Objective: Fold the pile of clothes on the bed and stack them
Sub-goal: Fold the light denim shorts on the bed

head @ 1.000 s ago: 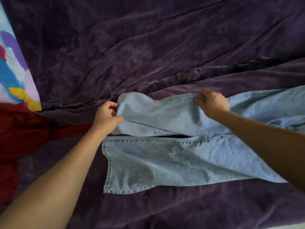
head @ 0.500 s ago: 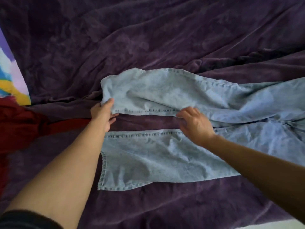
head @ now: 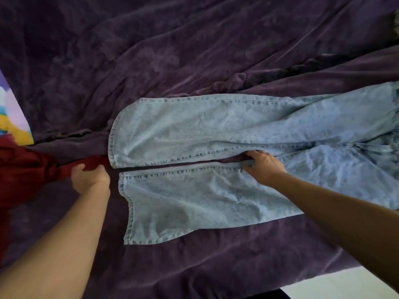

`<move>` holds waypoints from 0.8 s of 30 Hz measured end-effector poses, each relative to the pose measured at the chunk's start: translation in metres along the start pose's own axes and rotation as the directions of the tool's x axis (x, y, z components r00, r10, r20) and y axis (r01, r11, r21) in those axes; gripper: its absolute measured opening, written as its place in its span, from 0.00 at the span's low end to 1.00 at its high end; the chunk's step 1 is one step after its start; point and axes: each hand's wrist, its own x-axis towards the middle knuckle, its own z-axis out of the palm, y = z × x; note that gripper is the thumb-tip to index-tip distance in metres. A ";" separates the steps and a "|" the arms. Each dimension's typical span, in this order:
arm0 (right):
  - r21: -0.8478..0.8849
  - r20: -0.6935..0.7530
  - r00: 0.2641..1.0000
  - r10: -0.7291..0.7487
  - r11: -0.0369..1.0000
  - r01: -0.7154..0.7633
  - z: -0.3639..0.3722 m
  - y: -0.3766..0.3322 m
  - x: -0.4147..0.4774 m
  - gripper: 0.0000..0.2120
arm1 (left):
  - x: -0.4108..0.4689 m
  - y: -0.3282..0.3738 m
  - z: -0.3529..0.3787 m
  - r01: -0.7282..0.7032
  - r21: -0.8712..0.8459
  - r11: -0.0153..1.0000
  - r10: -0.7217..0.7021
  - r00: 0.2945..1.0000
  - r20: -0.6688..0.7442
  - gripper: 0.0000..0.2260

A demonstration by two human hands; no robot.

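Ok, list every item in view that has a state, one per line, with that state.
jeans: unfolded, spread flat on the blanket, legs side by side with a narrow gap.
red garment: crumpled, unfolded, at the left edge.
purple blanket: spread over the bed, wrinkled.
left hand: open, beside the leg hems, holding nothing.
right hand: resting on the inner seam of the near leg; grip unclear.
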 end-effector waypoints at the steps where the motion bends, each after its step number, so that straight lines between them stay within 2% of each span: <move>1: -0.022 -0.015 1.000 -0.003 1.000 0.003 0.001 0.005 -0.006 0.24 | -0.006 0.000 -0.007 -0.085 0.084 0.993 0.083 0.996 0.034 0.18; 2: -0.033 -0.032 0.999 -0.008 0.999 0.007 0.002 0.010 -0.014 0.24 | -0.016 0.000 -0.015 -0.224 0.154 0.962 0.211 0.973 0.095 0.17; 4: -0.038 -0.056 0.998 -0.009 0.999 0.006 0.008 0.021 -0.035 0.25 | -0.053 -0.001 -0.030 -0.483 0.187 0.856 0.434 0.866 0.248 0.13; 6: -0.052 -0.061 0.998 0.013 0.999 -0.016 0.013 0.035 -0.059 0.26 | -0.103 -0.008 -0.038 -0.616 0.174 0.768 0.510 0.753 0.416 0.09; 9: 0.050 -0.078 0.990 0.119 0.992 -0.115 0.015 0.062 -0.094 0.27 | -0.175 -0.027 -0.034 -0.766 0.136 0.628 0.506 0.535 0.677 0.07; 11: 0.170 -0.099 0.966 0.237 0.961 -0.218 0.011 0.088 -0.119 0.26 | -0.218 -0.039 -0.027 -0.856 0.137 0.498 0.467 0.398 0.789 0.07; 14: 0.318 -0.119 0.895 0.430 0.870 -0.376 -0.004 0.142 -0.152 0.26 | -0.272 -0.055 -0.016 -0.952 0.098 0.289 0.418 0.218 0.882 0.07; 17: 0.426 -0.115 0.790 0.602 0.748 -0.508 -0.023 0.208 -0.173 0.25 | -0.319 -0.062 -0.002 -0.990 0.012 0.142 0.388 0.067 0.919 0.09; 19: 0.564 -0.085 0.685 0.724 0.601 -0.566 -0.034 0.252 -0.179 0.23 | -0.344 -0.066 0.011 -0.997 0.005 0.071 0.390 0.032 0.920 0.12; 21: 0.715 -0.030 0.568 0.822 0.415 -0.563 -0.042 0.294 -0.179 0.17 | -0.364 -0.070 0.027 -1.000 0.029 0.012 0.386 0.032 0.922 0.16; 24: 0.877 0.145 0.458 0.877 0.100 -0.469 -0.051 0.348 -0.162 0.20 | -0.380 -0.078 0.056 -0.990 0.140 -0.018 0.380 0.123 0.917 0.20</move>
